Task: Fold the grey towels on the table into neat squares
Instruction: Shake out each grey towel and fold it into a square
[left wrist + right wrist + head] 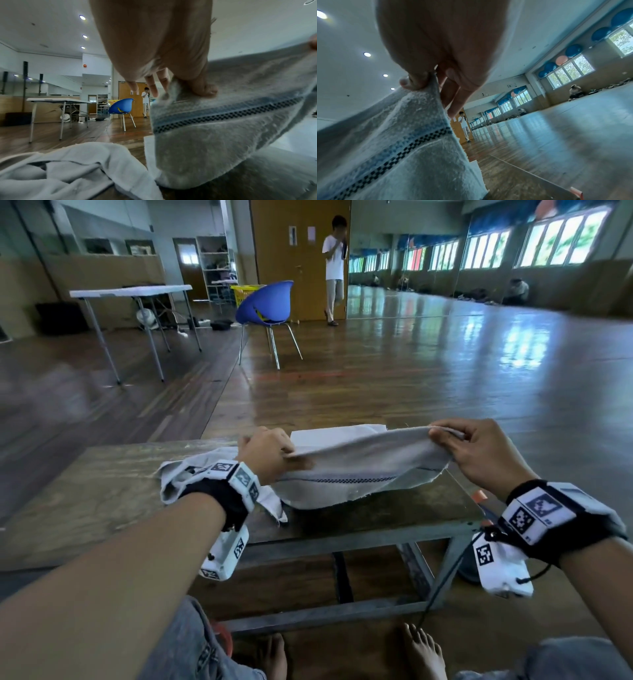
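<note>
A grey towel (pixel 359 470) with a dark checked stripe hangs stretched between my two hands above the low wooden table (pixel 102 491). My left hand (pixel 274 453) pinches its left top corner, thumb pressed on the cloth (pixel 202 89). My right hand (pixel 455 443) pinches the right top corner between thumb (pixel 412 82) and fingers. The towel's lower edge sags onto the table top. A second grey towel (pixel 191 474) lies crumpled under my left wrist, also seen as a crumpled towel (pixel 68 169) in the left wrist view. A flat pale towel (pixel 329 433) lies behind the held one.
The table's right edge (pixel 459 498) runs close under my right hand. A blue chair (pixel 267 306) and a white folding table (pixel 130 292) stand on the wooden floor beyond. A person (pixel 334 265) stands by the door far back.
</note>
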Demonstrator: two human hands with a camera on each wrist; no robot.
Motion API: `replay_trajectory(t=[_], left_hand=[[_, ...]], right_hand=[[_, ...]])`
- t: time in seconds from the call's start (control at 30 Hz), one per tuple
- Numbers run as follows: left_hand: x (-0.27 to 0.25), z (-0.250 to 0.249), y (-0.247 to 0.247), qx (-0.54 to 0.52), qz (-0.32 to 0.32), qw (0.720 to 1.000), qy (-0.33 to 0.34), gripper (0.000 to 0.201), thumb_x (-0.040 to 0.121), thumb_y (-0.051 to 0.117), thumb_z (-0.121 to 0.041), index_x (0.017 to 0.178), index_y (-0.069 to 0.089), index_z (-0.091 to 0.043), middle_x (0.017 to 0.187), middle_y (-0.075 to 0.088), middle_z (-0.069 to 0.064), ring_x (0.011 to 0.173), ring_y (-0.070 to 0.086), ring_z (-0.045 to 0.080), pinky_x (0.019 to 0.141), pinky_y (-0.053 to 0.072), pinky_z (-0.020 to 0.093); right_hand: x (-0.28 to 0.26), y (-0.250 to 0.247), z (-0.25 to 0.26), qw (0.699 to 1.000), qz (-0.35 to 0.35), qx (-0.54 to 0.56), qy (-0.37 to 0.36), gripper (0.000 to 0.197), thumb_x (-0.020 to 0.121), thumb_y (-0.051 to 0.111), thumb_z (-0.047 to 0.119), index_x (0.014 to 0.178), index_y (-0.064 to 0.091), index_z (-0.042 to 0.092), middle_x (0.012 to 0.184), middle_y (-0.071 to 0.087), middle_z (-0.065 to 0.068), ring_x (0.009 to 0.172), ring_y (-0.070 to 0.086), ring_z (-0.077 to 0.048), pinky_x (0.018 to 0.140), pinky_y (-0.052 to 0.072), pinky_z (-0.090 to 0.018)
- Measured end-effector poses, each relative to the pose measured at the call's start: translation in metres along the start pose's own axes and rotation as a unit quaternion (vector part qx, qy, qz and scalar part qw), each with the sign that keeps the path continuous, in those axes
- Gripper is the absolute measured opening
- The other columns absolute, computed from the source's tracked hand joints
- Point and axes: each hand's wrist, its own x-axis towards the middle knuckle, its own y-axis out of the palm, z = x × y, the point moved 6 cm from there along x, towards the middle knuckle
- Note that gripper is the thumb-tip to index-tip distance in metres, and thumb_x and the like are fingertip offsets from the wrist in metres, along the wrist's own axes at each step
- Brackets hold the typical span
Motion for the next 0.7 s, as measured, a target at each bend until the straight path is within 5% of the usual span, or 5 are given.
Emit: replay_trajectory(t=[0.13, 0.23, 0.33, 0.47, 0.7], left_hand=[[-0.004, 0.006, -0.026, -0.147, 0.031, 0.989, 0.017, 0.077, 0.058, 0.058, -0.085, 0.075, 0.071, -0.010, 0.069, 0.055, 0.000, 0.066, 0.041, 0.013, 0.067, 0.035, 0.033], [-0.010, 0.003, -0.037, -0.155, 0.107, 0.982, -0.007, 0.074, 0.058, 0.057, -0.086, 0.095, 0.079, -0.025, 0.089, 0.075, 0.010, 0.079, 0.050, 0.016, 0.074, 0.046, 0.043], [-0.024, 0.003, -0.039, -0.086, 0.208, 0.973, -0.042, 0.045, 0.062, 0.064, -0.081, 0.077, 0.077, -0.041, 0.087, 0.076, 0.004, 0.077, 0.061, 0.015, 0.080, 0.052, 0.041], [-0.046, 0.004, -0.022, -0.183, 0.310, 0.929, -0.086, 0.018, 0.083, 0.075, -0.037, 0.071, 0.078, -0.023, 0.073, 0.074, -0.004, 0.064, 0.066, 0.007, 0.058, 0.050, 0.017], [-0.060, 0.018, 0.021, -0.299, 0.389, 0.857, -0.156, 0.022, 0.093, 0.064, -0.017, 0.112, 0.067, -0.004, 0.095, 0.072, 0.008, 0.084, 0.069, 0.019, 0.072, 0.059, 0.028]], right_hand=[[-0.002, -0.006, -0.012, 0.996, 0.030, 0.061, 0.059, 0.029, 0.095, 0.064, 0.028, 0.077, 0.077, 0.045, 0.086, 0.074, 0.021, 0.081, 0.070, 0.000, 0.072, 0.064, -0.036], [-0.007, -0.008, -0.009, 0.990, 0.082, 0.075, 0.092, 0.017, 0.090, 0.064, 0.037, 0.083, 0.079, 0.036, 0.087, 0.076, 0.006, 0.076, 0.073, -0.006, 0.066, 0.064, -0.034], [-0.014, -0.006, -0.015, 0.963, 0.199, 0.073, 0.167, 0.034, 0.080, 0.066, 0.043, 0.100, 0.077, 0.018, 0.086, 0.076, -0.009, 0.071, 0.076, -0.020, 0.059, 0.062, -0.032], [-0.029, 0.001, -0.022, 0.903, 0.352, 0.032, 0.246, 0.029, 0.084, 0.067, 0.043, 0.103, 0.076, 0.022, 0.088, 0.076, -0.016, 0.072, 0.074, -0.035, 0.061, 0.061, -0.034], [-0.030, 0.020, -0.051, 0.874, 0.401, -0.009, 0.276, 0.029, 0.084, 0.069, 0.049, 0.095, 0.079, 0.024, 0.085, 0.077, -0.011, 0.068, 0.072, -0.023, 0.055, 0.056, -0.027]])
